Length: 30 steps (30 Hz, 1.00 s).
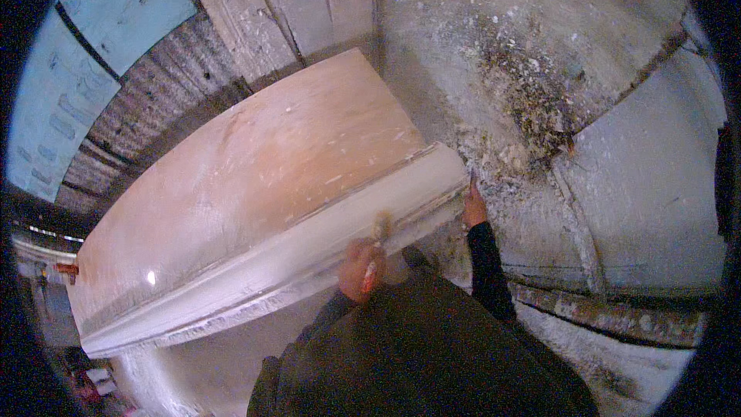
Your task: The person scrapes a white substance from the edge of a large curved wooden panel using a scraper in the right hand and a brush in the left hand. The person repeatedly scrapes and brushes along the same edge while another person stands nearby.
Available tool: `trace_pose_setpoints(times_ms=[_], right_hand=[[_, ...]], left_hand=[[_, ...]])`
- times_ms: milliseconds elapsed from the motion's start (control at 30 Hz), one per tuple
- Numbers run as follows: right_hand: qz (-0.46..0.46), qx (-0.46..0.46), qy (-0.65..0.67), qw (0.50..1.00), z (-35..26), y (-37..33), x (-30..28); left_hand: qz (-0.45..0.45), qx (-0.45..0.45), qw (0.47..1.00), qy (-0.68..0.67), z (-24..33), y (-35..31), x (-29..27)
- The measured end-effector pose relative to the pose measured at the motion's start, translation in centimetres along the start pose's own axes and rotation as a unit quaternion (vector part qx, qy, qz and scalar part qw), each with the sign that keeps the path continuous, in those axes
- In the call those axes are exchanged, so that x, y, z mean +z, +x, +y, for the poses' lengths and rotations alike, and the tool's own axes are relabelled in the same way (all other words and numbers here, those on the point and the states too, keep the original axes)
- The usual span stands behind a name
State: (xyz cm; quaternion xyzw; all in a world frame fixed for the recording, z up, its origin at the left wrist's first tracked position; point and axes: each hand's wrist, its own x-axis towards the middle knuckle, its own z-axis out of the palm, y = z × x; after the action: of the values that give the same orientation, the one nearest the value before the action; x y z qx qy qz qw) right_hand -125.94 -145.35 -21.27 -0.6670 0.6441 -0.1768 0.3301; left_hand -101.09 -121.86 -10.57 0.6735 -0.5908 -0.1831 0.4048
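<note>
A long white moulding [270, 251], likely plaster, lies along the near edge of a wide orange-tan board [262, 147]. My left hand [355, 269] is closed around a tool with a red-orange handle and a tan tip, which looks like a brush [382, 224]. Motion blurs both, and the tip is over the moulding's near side; I cannot tell whether it touches. At the moulding's right end, my right hand [475, 207] grips the near corner, one finger pointing up along the end. Its other fingers are partly hidden.
Pale crumbs and dark debris [532, 100] are heaped on the floor beyond the board's right end. A large grey-white panel [648, 177] stands at the right. Blue panels [85, 69] and weathered planks [255, 8] are at the far left. A reddish clamp-like piece [68, 269] sits at the board's left end.
</note>
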Motion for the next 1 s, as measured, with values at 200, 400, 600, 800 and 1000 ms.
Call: trace_pose_setpoints(times_ms=[200, 400, 600, 800, 1000], right_hand=[[0.013, 0.032, 0.257, 0.966, -0.5, -5.0, -1.7], [-0.025, 0.141, 0.378, 0.914, -1.0, -10.8, -3.5], [-0.04, 0.115, 0.288, 0.95, -3.2, -8.1, -6.2], [-0.199, -0.258, -0.248, 0.912, 2.9, -1.8, -5.4], [-0.341, 0.079, 0.139, 0.926, 0.4, -0.8, -12.0]], left_hand=[[-0.082, 0.02, 0.993, 0.079, -3.4, 0.7, 1.9], [0.019, -0.007, 0.949, -0.313, 3.1, 6.6, 5.6], [0.042, 0.18, 0.954, -0.235, 4.1, 11.2, 11.1], [0.071, -0.052, 0.985, -0.146, -0.7, 3.3, 4.6], [0.294, -0.131, 0.934, 0.154, 2.3, -6.3, -1.6]])
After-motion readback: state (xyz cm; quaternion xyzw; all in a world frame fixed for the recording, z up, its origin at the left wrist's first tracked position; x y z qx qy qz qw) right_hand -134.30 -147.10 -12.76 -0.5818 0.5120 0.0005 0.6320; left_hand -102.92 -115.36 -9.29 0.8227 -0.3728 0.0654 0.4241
